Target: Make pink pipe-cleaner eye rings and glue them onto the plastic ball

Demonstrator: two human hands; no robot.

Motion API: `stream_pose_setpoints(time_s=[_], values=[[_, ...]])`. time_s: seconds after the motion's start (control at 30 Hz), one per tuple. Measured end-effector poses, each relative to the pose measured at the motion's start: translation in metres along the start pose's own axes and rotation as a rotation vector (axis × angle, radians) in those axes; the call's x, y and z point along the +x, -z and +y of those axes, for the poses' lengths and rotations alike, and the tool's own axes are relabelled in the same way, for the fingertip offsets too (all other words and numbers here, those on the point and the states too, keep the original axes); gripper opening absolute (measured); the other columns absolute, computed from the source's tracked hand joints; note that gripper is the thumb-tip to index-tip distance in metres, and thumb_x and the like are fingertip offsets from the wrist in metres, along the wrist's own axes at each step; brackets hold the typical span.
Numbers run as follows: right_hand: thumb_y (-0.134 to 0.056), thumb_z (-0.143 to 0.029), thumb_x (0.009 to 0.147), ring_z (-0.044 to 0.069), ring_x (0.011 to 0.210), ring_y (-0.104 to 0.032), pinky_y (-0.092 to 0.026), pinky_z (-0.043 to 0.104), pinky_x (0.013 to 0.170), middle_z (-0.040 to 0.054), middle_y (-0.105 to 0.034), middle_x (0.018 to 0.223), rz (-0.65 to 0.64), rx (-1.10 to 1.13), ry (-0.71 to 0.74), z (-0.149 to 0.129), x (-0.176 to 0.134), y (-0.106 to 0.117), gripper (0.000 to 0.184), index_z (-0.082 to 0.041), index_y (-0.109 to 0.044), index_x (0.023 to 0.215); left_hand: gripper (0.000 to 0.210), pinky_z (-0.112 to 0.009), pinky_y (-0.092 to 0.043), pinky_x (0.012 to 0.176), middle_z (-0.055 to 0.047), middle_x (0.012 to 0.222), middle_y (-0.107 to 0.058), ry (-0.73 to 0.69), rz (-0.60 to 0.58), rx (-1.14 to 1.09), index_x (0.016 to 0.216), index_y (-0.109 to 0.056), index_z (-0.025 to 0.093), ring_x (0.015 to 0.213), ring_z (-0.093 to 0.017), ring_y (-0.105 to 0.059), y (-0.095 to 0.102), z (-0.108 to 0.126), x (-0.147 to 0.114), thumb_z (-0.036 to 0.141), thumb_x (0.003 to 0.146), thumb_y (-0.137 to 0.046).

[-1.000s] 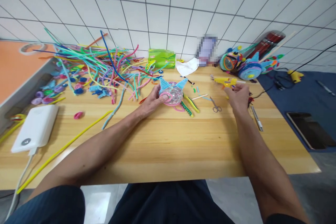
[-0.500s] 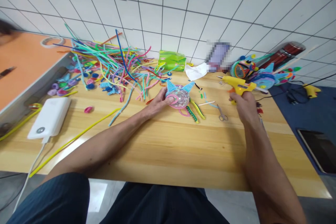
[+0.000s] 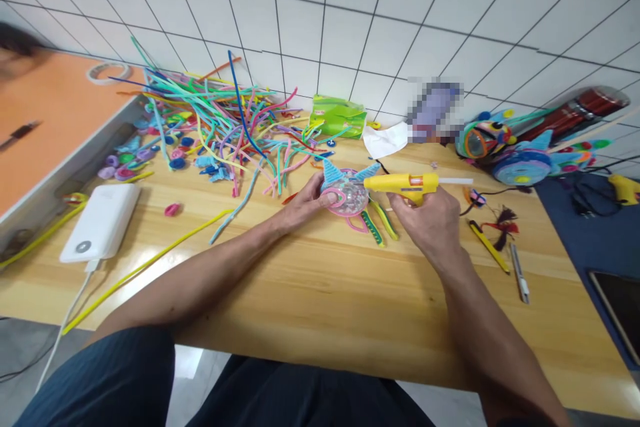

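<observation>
While my right hand (image 3: 429,223) is clamped around the grip of the yellow plastic glue gun (image 3: 403,183), its nozzle points left at the round craft piece (image 3: 347,195). My left hand (image 3: 303,201) steadies that piece from its left side, fingers curled closed against it. It lies on the wooden worktop (image 3: 320,293) near the middle of the far edge: a clear, glittery dome ringed with pink fuzzy pipe cleaner, two ribbed blue triangular ears on top, green and yellow striped strips trailing below. Behind it, a tangled heap of fuzzy pipe cleaners (image 3: 225,127) fills the far left corner.
</observation>
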State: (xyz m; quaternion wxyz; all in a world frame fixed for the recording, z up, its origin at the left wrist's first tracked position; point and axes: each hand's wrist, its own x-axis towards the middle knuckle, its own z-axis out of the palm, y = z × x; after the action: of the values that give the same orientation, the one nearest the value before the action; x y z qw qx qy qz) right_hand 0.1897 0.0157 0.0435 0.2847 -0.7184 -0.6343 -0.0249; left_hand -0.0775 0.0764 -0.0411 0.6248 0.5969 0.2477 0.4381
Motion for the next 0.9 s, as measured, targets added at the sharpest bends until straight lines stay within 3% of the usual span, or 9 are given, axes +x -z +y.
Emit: stream_pose_setpoints(time_s=[0.2, 0.43, 0.9], values=[[-0.069, -0.048, 0.086, 0.035, 0.079, -0.075, -0.056, 0.043, 0.071, 0.0147, -0.079, 0.081, 0.027, -0.105, 0.048, 0.007, -0.001, -0.01, 0.025, -0.024, -0.073, 0.085, 0.062, -0.049, -0.052, 0.12, -0.012, 0.146, -0.071, 0.003, 0.005, -0.05, 0.14, -0.064, 0.024, 0.144, -0.036, -0.061, 0.0, -0.002, -0.001, 0.062, 0.095, -0.084], [-0.071, -0.045, 0.086, 0.032, 0.075, -0.071, -0.051, 0.039, 0.066, 0.0114, -0.073, 0.074, 0.059, -0.181, 0.102, 0.014, -0.001, -0.019, 0.022, -0.024, -0.068, 0.081, 0.068, -0.052, -0.047, 0.127, -0.013, 0.156, -0.066, 0.019, 0.006, -0.046, 0.146, -0.061, 0.023, 0.151, -0.037, -0.057, 0.0, -0.002, -0.002, 0.061, 0.095, -0.084], [-0.068, -0.042, 0.084, 0.027, 0.068, -0.067, -0.049, 0.037, 0.065, 0.0081, -0.067, 0.068, 0.054, -0.172, 0.136, 0.017, -0.003, -0.016, 0.021, -0.025, -0.061, 0.074, 0.066, -0.054, -0.047, 0.127, -0.014, 0.155, -0.066, -0.004, -0.001, -0.048, 0.144, -0.06, 0.023, 0.148, -0.037, -0.059, 0.0, -0.006, 0.0, 0.06, 0.095, -0.084]])
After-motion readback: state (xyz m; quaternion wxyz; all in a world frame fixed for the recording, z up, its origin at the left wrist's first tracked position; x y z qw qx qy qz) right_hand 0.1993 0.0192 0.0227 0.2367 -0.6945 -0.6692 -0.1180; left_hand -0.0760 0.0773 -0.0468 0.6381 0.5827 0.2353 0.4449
